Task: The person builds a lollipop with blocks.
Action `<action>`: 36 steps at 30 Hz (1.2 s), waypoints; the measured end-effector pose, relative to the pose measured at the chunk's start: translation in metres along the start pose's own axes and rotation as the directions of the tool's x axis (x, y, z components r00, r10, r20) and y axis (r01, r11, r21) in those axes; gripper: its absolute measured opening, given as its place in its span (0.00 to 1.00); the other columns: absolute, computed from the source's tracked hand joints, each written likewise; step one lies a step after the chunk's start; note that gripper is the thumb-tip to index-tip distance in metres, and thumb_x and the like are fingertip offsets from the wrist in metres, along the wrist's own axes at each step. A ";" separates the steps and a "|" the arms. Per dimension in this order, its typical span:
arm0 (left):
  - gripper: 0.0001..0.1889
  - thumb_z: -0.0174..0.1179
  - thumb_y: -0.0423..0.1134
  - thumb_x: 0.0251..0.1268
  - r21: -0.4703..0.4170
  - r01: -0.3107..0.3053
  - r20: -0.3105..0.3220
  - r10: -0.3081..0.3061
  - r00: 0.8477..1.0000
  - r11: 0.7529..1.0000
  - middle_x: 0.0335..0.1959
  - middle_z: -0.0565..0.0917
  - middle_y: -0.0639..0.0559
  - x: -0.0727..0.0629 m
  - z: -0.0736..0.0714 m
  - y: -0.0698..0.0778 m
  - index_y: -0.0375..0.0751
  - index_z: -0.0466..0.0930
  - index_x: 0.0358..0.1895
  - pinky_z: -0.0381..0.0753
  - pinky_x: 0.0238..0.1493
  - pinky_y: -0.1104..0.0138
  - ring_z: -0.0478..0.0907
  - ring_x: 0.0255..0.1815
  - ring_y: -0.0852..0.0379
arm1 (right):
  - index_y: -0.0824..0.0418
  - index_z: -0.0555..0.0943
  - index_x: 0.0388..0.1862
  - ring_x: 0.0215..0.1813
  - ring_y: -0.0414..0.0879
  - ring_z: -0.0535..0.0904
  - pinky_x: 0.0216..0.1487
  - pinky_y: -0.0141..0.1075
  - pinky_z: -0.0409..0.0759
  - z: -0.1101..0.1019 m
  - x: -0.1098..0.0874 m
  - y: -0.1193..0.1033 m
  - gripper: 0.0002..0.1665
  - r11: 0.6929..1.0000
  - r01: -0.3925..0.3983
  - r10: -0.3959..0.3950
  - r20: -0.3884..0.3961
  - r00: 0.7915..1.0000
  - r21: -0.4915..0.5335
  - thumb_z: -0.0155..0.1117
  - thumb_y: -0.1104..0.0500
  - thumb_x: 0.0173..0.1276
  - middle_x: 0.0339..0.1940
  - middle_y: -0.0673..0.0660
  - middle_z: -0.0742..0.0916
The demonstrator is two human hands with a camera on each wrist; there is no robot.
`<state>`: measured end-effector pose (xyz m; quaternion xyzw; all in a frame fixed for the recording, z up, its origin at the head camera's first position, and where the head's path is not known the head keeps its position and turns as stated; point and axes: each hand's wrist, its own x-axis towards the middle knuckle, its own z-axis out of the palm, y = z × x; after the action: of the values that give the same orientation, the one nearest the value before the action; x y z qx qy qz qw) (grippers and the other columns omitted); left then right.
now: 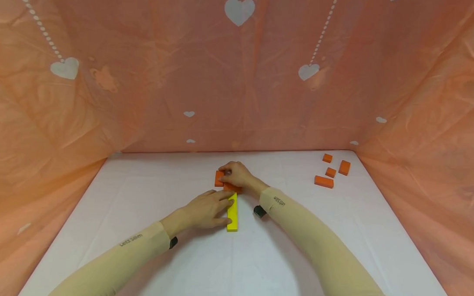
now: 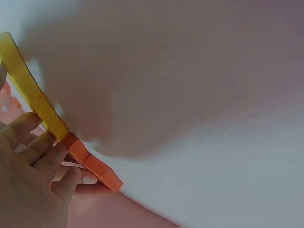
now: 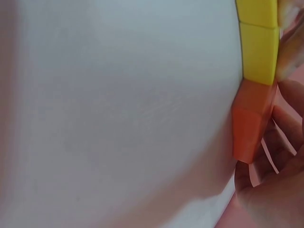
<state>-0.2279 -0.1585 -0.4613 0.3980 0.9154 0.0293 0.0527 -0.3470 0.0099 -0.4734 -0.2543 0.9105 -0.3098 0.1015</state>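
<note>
Where the two beige sleeves (image 1: 107, 261) (image 1: 322, 241) come in over the near part of the white table (image 1: 194, 276), I see from my remote place a small dark object (image 1: 259, 211) below each wrist; I suppose these are the wrist cameras. In the middle of the table lies the yellow strip (image 1: 232, 215), which points from near to far. The wrist views show a seam across it, so it is made of more than one block. The left hand (image 1: 205, 210) comes to it from the left side; its fingers are apart, nearly straight, and touch the strip without closing around it. I judge that this light, wide touch serves to keep the strip from sliding.

At the far end of the strip, one orange block (image 3: 255, 97) touches the yellow, and a second orange block (image 1: 219, 178) lies next to it, farther and to the left. The right hand (image 1: 241, 176) reaches over from the right; its thumb and fingers are curled and seem to pinch the second orange block, perhaps for finer control of its angle.

Farther to the right, four loose orange pieces (image 1: 324, 182) lie apart from the hands, maybe so that the middle has room. Behind everything hangs an orange curtain (image 1: 242, 87) with white hearts.
</note>
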 end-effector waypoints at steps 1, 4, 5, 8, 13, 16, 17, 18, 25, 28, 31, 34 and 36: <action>0.34 0.61 0.59 0.74 0.000 -0.001 0.000 0.001 1.000 1.000 0.78 0.68 0.42 0.000 0.000 0.000 0.38 0.76 0.72 0.66 0.77 0.47 0.66 0.78 0.45 | 0.60 0.83 0.66 0.67 0.56 0.76 0.73 0.47 0.71 0.000 0.000 0.000 0.25 1.000 0.005 -0.005 -0.002 1.000 -0.004 0.69 0.54 0.73 0.66 0.60 0.84; 0.34 0.61 0.59 0.74 0.001 -0.004 -0.001 0.004 1.000 1.000 0.78 0.68 0.42 0.000 0.000 0.000 0.38 0.76 0.72 0.66 0.76 0.47 0.67 0.78 0.45 | 0.59 0.83 0.66 0.67 0.56 0.76 0.73 0.46 0.71 -0.001 0.000 0.001 0.25 1.000 0.009 -0.009 -0.002 1.000 -0.008 0.70 0.54 0.73 0.65 0.60 0.84; 0.34 0.61 0.59 0.74 0.001 -0.004 0.000 0.004 1.000 1.000 0.78 0.68 0.42 0.000 0.000 0.000 0.38 0.76 0.72 0.66 0.76 0.47 0.66 0.78 0.45 | 0.59 0.83 0.66 0.67 0.56 0.76 0.73 0.46 0.71 -0.001 0.000 0.001 0.25 1.000 0.009 -0.009 0.000 1.000 -0.008 0.70 0.54 0.73 0.65 0.60 0.84; 0.34 0.61 0.59 0.74 0.000 -0.004 0.003 0.004 1.000 1.000 0.79 0.68 0.42 0.001 -0.001 0.001 0.38 0.75 0.72 0.66 0.77 0.48 0.66 0.78 0.45 | 0.60 0.83 0.67 0.67 0.56 0.76 0.73 0.46 0.72 -0.001 0.000 0.000 0.25 1.000 0.001 -0.001 0.003 1.000 0.001 0.70 0.54 0.73 0.65 0.60 0.84; 0.34 0.60 0.59 0.74 -0.006 0.007 0.011 -0.006 1.000 1.000 0.79 0.68 0.43 0.001 -0.001 0.001 0.39 0.76 0.72 0.65 0.77 0.47 0.66 0.78 0.44 | 0.59 0.83 0.67 0.67 0.56 0.76 0.73 0.46 0.71 -0.001 0.000 0.000 0.25 1.000 -0.001 0.001 0.004 1.000 0.000 0.69 0.54 0.73 0.66 0.60 0.83; 0.34 0.60 0.59 0.74 -0.006 0.010 0.017 -0.010 1.000 1.000 0.79 0.68 0.43 0.001 -0.001 0.000 0.39 0.76 0.72 0.65 0.77 0.46 0.65 0.78 0.45 | 0.60 0.83 0.67 0.67 0.55 0.76 0.73 0.46 0.71 -0.001 0.000 0.000 0.25 1.000 0.000 0.000 0.004 1.000 -0.002 0.70 0.55 0.73 0.66 0.60 0.84; 0.34 0.60 0.59 0.74 -0.006 0.011 0.019 -0.011 1.000 1.000 0.79 0.68 0.43 0.001 -0.001 0.000 0.39 0.76 0.72 0.65 0.77 0.47 0.65 0.78 0.45 | 0.60 0.83 0.67 0.67 0.55 0.76 0.73 0.46 0.71 -0.001 0.000 0.000 0.25 1.000 -0.001 0.001 0.004 1.000 -0.001 0.70 0.55 0.73 0.66 0.60 0.84; 0.34 0.60 0.60 0.74 -0.006 0.011 0.019 -0.011 1.000 1.000 0.79 0.68 0.43 0.001 -0.001 0.000 0.39 0.76 0.72 0.65 0.77 0.47 0.65 0.78 0.45 | 0.60 0.83 0.67 0.67 0.55 0.76 0.73 0.46 0.71 -0.001 0.000 0.000 0.25 1.000 -0.002 0.002 0.004 1.000 0.001 0.70 0.55 0.73 0.66 0.60 0.83; 0.34 0.61 0.59 0.74 -0.003 0.001 0.014 -0.001 1.000 1.000 0.79 0.68 0.42 0.001 -0.001 -0.001 0.39 0.76 0.72 0.66 0.77 0.47 0.66 0.78 0.45 | 0.60 0.83 0.67 0.68 0.56 0.75 0.74 0.46 0.70 -0.001 0.000 0.001 0.25 1.000 -0.005 0.005 0.003 1.000 0.002 0.69 0.54 0.73 0.66 0.60 0.83; 0.34 0.60 0.59 0.74 0.002 -0.002 0.015 0.002 1.000 1.000 0.79 0.68 0.42 0.001 -0.001 0.000 0.38 0.75 0.72 0.66 0.77 0.47 0.66 0.78 0.45 | 0.60 0.83 0.67 0.68 0.56 0.75 0.74 0.47 0.70 0.000 0.000 0.001 0.25 1.000 -0.004 0.004 0.003 1.000 0.007 0.69 0.54 0.73 0.66 0.60 0.83; 0.34 0.60 0.59 0.74 0.003 -0.004 0.013 0.004 1.000 1.000 0.79 0.68 0.42 0.000 -0.002 0.001 0.38 0.75 0.72 0.66 0.77 0.47 0.66 0.78 0.45 | 0.60 0.83 0.67 0.68 0.56 0.76 0.74 0.47 0.71 0.000 0.000 0.001 0.25 1.000 -0.003 0.003 0.000 1.000 0.010 0.69 0.54 0.73 0.66 0.60 0.83; 0.34 0.60 0.59 0.74 0.000 -0.004 0.015 0.004 1.000 1.000 0.79 0.68 0.42 0.000 -0.003 0.001 0.38 0.75 0.72 0.66 0.77 0.47 0.66 0.78 0.44 | 0.60 0.83 0.66 0.67 0.56 0.76 0.74 0.47 0.71 0.000 0.000 0.002 0.25 1.000 0.000 0.000 -0.001 1.000 0.009 0.69 0.55 0.73 0.65 0.60 0.84; 0.34 0.60 0.59 0.74 0.000 0.001 0.016 -0.001 1.000 1.000 0.79 0.68 0.42 0.000 -0.002 0.001 0.38 0.75 0.72 0.65 0.77 0.47 0.66 0.78 0.44 | 0.60 0.83 0.67 0.67 0.56 0.76 0.74 0.47 0.71 0.001 0.000 0.002 0.25 1.000 0.005 -0.005 0.002 1.000 0.006 0.69 0.55 0.73 0.65 0.60 0.84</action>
<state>-0.2274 -0.1579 -0.4590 0.3976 0.9152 0.0264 0.0600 -0.3478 0.0109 -0.4752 -0.2565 0.9089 -0.3123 0.1025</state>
